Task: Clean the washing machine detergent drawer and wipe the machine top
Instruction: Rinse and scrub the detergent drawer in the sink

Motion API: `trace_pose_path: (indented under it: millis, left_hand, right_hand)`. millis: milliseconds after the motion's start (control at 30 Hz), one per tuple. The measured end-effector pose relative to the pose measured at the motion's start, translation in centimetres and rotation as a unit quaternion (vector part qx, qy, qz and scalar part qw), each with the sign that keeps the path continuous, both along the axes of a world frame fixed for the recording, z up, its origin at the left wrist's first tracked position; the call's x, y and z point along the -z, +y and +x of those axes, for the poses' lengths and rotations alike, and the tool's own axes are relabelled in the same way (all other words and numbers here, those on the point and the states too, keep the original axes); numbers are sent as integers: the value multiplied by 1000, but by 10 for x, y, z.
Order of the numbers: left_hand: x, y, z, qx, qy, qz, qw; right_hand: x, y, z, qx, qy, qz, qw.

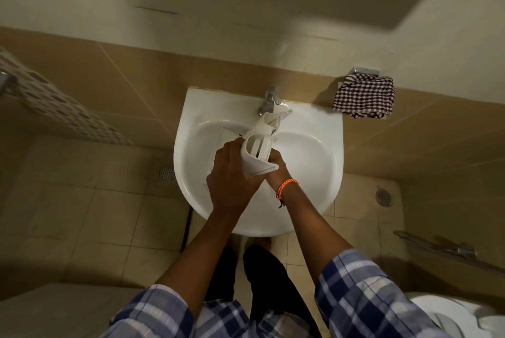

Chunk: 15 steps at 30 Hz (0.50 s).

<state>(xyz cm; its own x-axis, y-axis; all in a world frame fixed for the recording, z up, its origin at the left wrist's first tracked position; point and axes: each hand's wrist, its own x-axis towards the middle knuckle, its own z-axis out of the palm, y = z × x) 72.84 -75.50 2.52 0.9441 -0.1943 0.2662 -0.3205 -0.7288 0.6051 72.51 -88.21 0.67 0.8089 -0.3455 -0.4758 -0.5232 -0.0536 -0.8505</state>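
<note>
The white plastic detergent drawer (259, 140) is held tilted over a white wall-mounted sink (314, 151), its far end reaching up under the chrome tap (269, 101). My left hand (232, 173) grips the drawer's near end from the left side. My right hand (276, 170), with an orange cord bracelet at the wrist, holds the same end from underneath on the right. Another flat white plastic piece (218, 151) lies in the basin behind my left hand.
A checked cloth (364, 97) hangs on a wall holder right of the sink. Floor drains (166, 172) (383, 196) sit on both sides. A patterned towel (54, 105) hangs at left, a grab rail (448, 251) and toilet (448, 313) at lower right.
</note>
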Motion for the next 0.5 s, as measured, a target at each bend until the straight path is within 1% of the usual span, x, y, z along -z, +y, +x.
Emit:
trace_pose_path:
  millis: [33, 133, 200, 300, 367, 433, 500]
  left_hand:
    - [1, -1, -2, -1, 1, 1, 1000]
    - [0, -5, -7, -2, 31, 3, 1000]
    - [2, -10, -9, -33, 40, -3, 999]
    - [0, -16, -8, -73, 81, -35, 993]
    - [0, -17, -8, -79, 115, -89, 986]
    - [3, -19, -10, -87, 137, -158, 974]
    - [7, -21, -11, -109, 150, -220, 958]
  right_hand:
    - [6, -3, -3, 4, -17, 5, 1000]
    - [14, -7, -14, -7, -36, -48, 998]
    - [18, -7, -24, -8, -49, -81, 995]
    - [20, -9, -32, -12, -53, -122, 991]
    - [21, -14, -34, -30, -67, -186, 980]
    - [20, -18, -37, -39, -74, -270, 959]
    - [17, -21, -38, -38, -75, -331, 940]
